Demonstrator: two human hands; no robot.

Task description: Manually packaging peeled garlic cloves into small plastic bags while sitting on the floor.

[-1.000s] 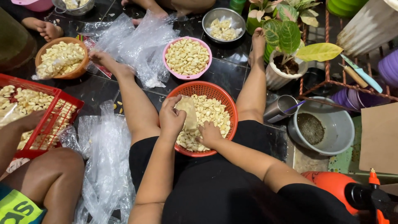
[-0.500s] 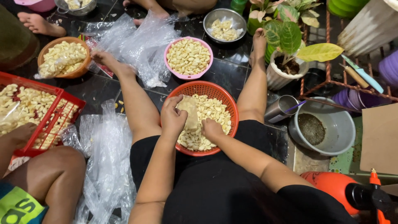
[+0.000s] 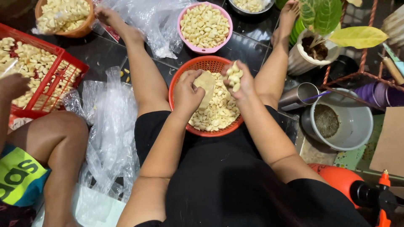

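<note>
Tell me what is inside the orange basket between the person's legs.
The orange basket holds a heap of pale peeled cloves. The left hand presses a flat pale piece into them; the right hand lifts a handful. The basket's bottom is covered.

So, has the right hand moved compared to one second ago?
Yes. The right hand rose from the pieces in the orange basket, toward its far rim, and now holds a handful of them.

A basket [image 3: 181,75] sits between the legs, a bowl [image 3: 185,42] beyond it.
</note>
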